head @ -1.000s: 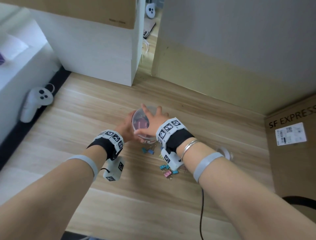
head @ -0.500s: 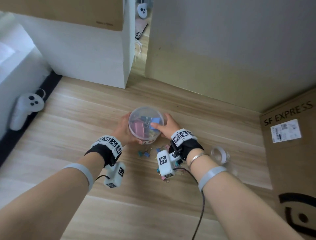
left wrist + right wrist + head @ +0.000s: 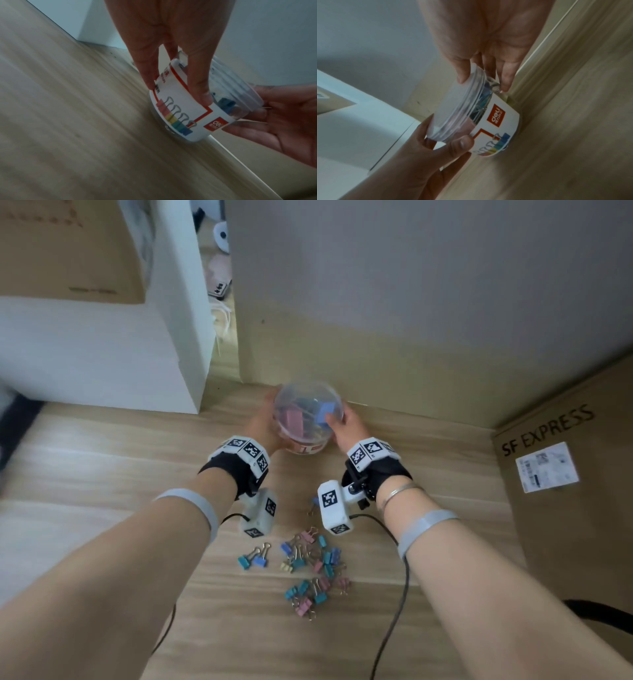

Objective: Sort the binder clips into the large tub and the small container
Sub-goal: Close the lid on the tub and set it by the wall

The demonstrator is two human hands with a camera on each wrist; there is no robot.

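**Tub held at far wall; small clips not yet sorted**

Nearest on the wooden floor [image 3: 102,474], a loose pile of small binder clips [image 3: 313,571] lies between the two forearms, in blue, pink, teal and yellow, with a separate pair [image 3: 254,556] just to its left. None of these sits in any container, so that share of the sorting appears outstanding. The small container cannot be identified in any view.

Farther off, close to the base of the far wall [image 3: 411,302], the large tub [image 3: 307,419] is held between both hands. It is clear plastic with a printed label and a clear lid [image 3: 453,116] in place, and larger pink and blue clips show inside. Judged from this, the large-clip share looks done or nearly so. The wrist views show its base at or just above the floor; contact cannot be confirmed.

The left hand [image 3: 262,422] grips the tub's left side: in the left wrist view its fingers [image 3: 199,89] are spread and curved over the label. The right hand [image 3: 346,422] holds the right side, its fingers [image 3: 506,79] slightly parted and curled against the lid rim and wall.

A cardboard box [image 3: 565,491] stands to the right.
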